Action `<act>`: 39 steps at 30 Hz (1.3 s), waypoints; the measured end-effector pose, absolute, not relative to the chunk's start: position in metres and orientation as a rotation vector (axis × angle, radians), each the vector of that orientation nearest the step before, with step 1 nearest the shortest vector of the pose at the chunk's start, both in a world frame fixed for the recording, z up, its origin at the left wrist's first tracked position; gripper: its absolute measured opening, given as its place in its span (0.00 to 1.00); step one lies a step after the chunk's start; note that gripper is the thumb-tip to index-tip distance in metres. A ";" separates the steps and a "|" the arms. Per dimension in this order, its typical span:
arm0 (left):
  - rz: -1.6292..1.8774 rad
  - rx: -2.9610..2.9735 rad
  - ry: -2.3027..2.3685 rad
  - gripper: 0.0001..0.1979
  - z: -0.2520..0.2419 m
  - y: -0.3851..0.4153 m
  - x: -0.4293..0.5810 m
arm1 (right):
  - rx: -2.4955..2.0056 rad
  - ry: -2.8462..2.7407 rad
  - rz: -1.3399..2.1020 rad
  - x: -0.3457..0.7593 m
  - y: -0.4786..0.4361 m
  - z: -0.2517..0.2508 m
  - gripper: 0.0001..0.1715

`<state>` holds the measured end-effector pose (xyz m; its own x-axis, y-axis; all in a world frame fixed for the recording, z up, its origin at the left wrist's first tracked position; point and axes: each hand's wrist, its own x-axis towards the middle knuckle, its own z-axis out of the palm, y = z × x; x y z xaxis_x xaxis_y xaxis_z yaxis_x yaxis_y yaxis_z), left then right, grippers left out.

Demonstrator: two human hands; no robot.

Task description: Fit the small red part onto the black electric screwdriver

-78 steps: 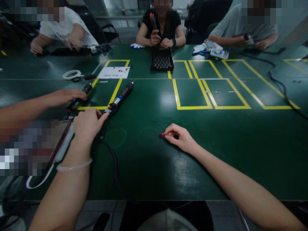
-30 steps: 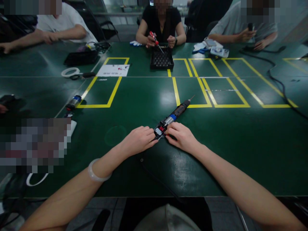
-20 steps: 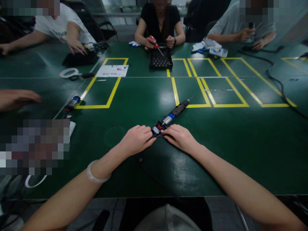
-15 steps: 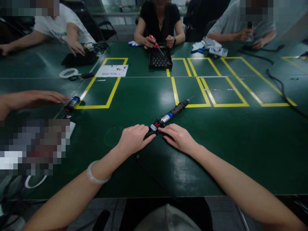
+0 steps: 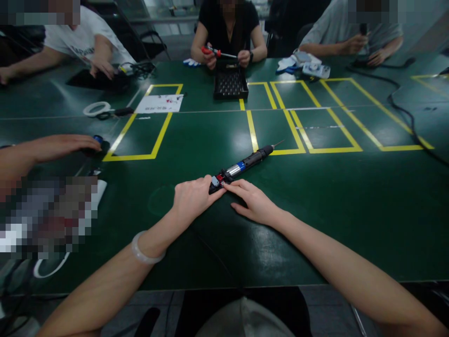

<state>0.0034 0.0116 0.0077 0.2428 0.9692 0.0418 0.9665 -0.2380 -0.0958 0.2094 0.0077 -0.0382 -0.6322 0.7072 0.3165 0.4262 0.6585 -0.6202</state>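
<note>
An electric screwdriver [image 5: 243,164] lies slantwise on the green table, its thin bit pointing away to the right. Part of its housing is off, so a silver and blue motor and red and grey inner parts show. My left hand [image 5: 192,196] is wrapped around its near end, hiding that end. With fingers stretched out, my right hand [image 5: 257,201] touches the screwdriver's side by the red part with its fingertips; the thumb stands apart, below. Whether a small piece lies under those fingertips I cannot make out. A dark cord runs from near my left hand toward the table's front edge.
Across the table a person holds a red-handled screwdriver [image 5: 215,52] over a black tray [image 5: 230,86]. A co-worker's hand [image 5: 70,142] rests at left by another dark tool. A paper sheet [image 5: 159,104], white ring [image 5: 96,109], yellow tape outlines and a black cable [image 5: 396,100] lie beyond.
The electric screwdriver and both my hands sit slightly further left in view. My right thumb has moved away from the tool. The person opposite now holds the red-handled screwdriver level.
</note>
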 end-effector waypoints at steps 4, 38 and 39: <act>0.112 -2.355 -1.927 0.34 0.009 0.020 -0.005 | -0.844 -2.342 0.735 0.211 0.008 -0.036 0.36; -0.178 -1.815 -2.029 0.21 -0.004 0.083 -0.166 | -0.874 -2.348 0.713 0.221 0.010 -0.032 0.19; -0.184 -1.832 -2.015 0.19 -0.004 0.084 -0.165 | -0.874 -2.346 0.715 0.221 0.010 -0.032 0.19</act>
<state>-0.1646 0.0837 -0.0037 -0.0527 0.9225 0.3824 0.9765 0.1277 -0.1734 0.2208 0.0105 -0.0322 -0.6491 0.7029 0.2908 0.4214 0.6505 -0.6318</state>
